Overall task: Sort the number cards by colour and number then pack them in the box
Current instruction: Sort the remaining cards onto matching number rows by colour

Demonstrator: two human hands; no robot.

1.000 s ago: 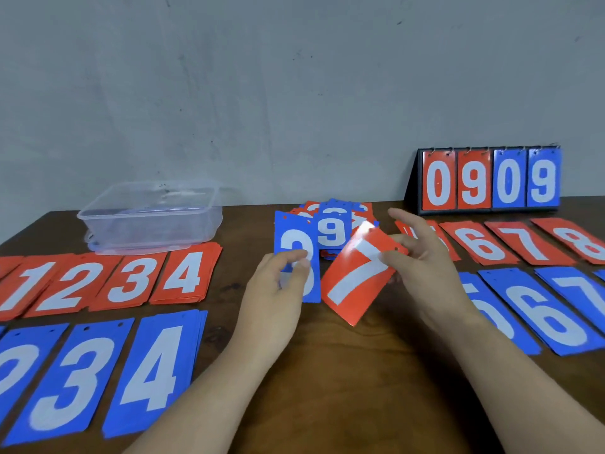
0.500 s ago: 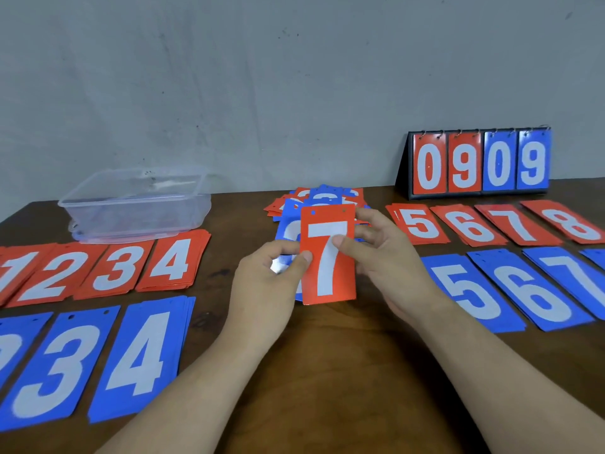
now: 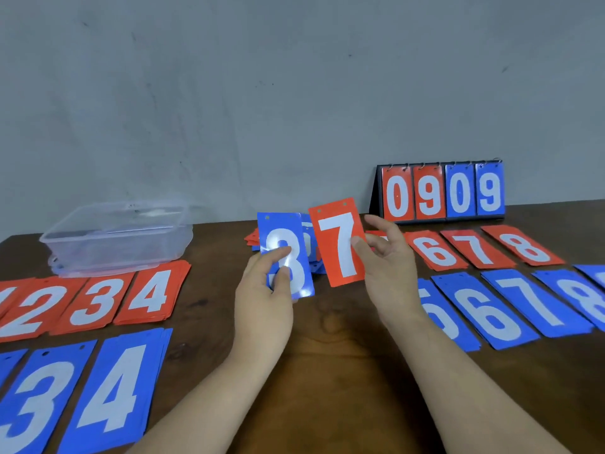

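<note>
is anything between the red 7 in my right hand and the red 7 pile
Nothing visible blocks it. The red 7 card is held above the table in the right hand; the red 6 pile lying flat between it and the red 7 pile is low enough to pass over.

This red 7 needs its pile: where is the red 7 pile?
Head view, right side: the red 7 pile lies in the far row between the red 6 pile and red 8 pile.

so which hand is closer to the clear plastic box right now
Left. The left hand, holding a blue card, is to the right of the clear plastic box; the right hand, holding the red 7 card, is farther right, beyond the left hand.
</note>
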